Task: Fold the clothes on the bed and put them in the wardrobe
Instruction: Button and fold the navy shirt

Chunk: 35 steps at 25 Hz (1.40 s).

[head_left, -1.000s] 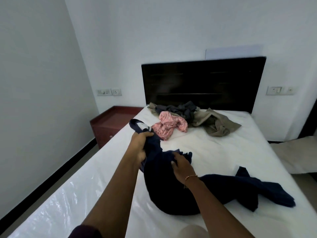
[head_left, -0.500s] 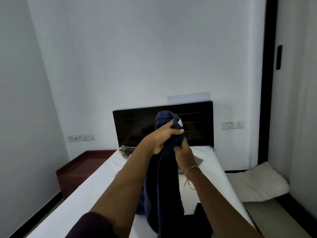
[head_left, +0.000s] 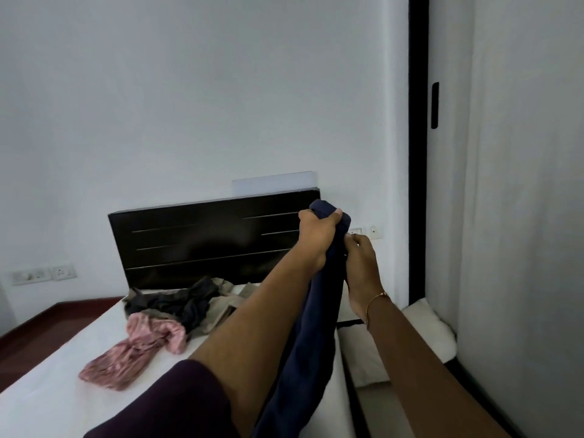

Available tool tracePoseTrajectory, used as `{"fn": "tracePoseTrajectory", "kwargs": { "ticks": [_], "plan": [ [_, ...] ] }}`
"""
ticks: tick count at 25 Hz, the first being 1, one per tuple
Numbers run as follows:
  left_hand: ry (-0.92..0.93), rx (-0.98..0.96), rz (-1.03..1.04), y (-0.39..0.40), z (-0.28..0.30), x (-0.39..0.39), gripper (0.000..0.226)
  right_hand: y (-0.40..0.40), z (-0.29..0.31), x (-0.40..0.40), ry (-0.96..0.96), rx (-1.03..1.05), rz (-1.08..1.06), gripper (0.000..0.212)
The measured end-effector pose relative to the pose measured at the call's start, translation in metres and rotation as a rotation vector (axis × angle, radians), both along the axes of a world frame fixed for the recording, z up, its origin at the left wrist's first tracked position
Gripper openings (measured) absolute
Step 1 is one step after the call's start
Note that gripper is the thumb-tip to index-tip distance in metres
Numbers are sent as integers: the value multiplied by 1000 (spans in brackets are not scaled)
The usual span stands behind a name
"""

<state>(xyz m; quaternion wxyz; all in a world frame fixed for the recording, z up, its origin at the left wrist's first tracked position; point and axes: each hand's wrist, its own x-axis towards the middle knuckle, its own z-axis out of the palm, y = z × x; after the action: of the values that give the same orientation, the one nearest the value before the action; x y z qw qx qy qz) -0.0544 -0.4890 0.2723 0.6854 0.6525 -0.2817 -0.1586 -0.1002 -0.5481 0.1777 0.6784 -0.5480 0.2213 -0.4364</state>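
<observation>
Both hands are now lifting right of centre: left hand (head_left: 317, 237) gripping the navy garment (head_left: 311, 327), right hand (head_left: 361, 259) pinching it; pink cloth (head_left: 139, 350) lying lower left, no legible writing.

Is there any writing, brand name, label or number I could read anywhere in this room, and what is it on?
None: no readable text shows anywhere in this view.
navy garment, held up by both hands: no label or print visible.
pink garment on the bed: plain.
switch plates on the left wall: too small to show any markings.
headboard: only plain lines, no lettering.
</observation>
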Motion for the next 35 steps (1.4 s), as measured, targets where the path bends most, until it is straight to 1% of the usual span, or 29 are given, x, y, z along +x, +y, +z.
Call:
{"fn": "tracePoseTrajectory", "kwargs": {
  "ticks": [1, 3, 4, 6, 7, 9, 10, 11, 12, 13, 14, 15, 16, 17, 19, 20, 21, 25, 26, 27, 28, 29, 31, 32, 33, 34, 35],
  "plan": [
    [40, -12, -59, -17, 8, -9, 43, -19, 7, -9, 15, -23, 25, 30],
    [-14, 51, -171, -39, 25, -28, 33, -47, 24, -29, 26, -77, 62, 30],
    [-58, 80, -231, -50, 40, -38, 32, -64, 36, -42, 25, -112, 74, 34],
    [-96, 98, -340, -71, 82, -58, 37, -103, 68, -68, 40, -197, 109, 44],
    [-126, 97, -358, -79, 109, -67, 37, -122, 91, -80, 67, -247, 134, 46],
    [-214, 81, -301, -89, 162, -81, 33, -153, 139, -99, 145, -361, 181, 46],
    [-234, 63, -242, -91, 188, -85, 33, -167, 163, -107, 182, -410, 162, 44],
    [-224, 38, -185, -92, 214, -92, 35, -183, 189, -117, 194, -462, 84, 43],
    [-196, 9, -140, -92, 240, -99, 36, -202, 216, -125, 208, -528, -45, 43],
    [-178, -15, -105, -89, 264, -107, 36, -222, 240, -130, 245, -611, -174, 48],
    [-170, -42, -80, -85, 288, -112, 36, -239, 262, -135, 329, -706, -245, 57],
    [-170, -67, -59, -80, 311, -114, 36, -251, 278, -136, 441, -785, -234, 71],
    [-167, -93, -43, -74, 330, -115, 35, -259, 287, -134, 537, -833, -158, 84],
    [-172, -109, -32, -69, 344, -118, 35, -263, 291, -131, 592, -839, -49, 94],
    [-199, -124, -4, -62, 366, -125, 36, -267, 288, -120, 627, -783, 150, 112],
    [-212, -126, 6, -60, 372, -128, 37, -267, 286, -116, 634, -755, 221, 115],
    [-225, -127, 6, -56, 375, -130, 38, -265, 287, -113, 633, -734, 274, 110],
    [-286, -120, -28, -39, 382, -135, 41, -251, 293, -103, 588, -695, 454, 45],
    [-298, -118, -24, -35, 383, -137, 42, -247, 290, -99, 580, -686, 488, 33],
    [-319, -109, -2, -29, 383, -136, 43, -241, 287, -93, 575, -674, 508, 24],
    [-352, -91, 31, -22, 383, -134, 43, -235, 285, -86, 562, -649, 496, 23],
    [-401, -59, 80, -10, 384, -128, 41, -230, 285, -78, 531, -631, 442, 30],
    [-565, 98, 217, 21, 383, -112, 36, -231, 284, -62, 449, -683, 238, 41],
    [-668, 232, 322, 40, 379, -105, 37, -232, 286, -56, 408, -707, 155, 41],
    [-753, 370, 460, 61, 371, -101, 39, -228, 291, -53, 363, -710, 133, 39],
    [-816, 457, 604, 80, 361, -97, 39, -223, 297, -49, 333, -715, 134, 37],
    [-850, 501, 748, 99, 348, -96, 35, -209, 304, -44, 316, -734, 141, 34]
  ]
}}
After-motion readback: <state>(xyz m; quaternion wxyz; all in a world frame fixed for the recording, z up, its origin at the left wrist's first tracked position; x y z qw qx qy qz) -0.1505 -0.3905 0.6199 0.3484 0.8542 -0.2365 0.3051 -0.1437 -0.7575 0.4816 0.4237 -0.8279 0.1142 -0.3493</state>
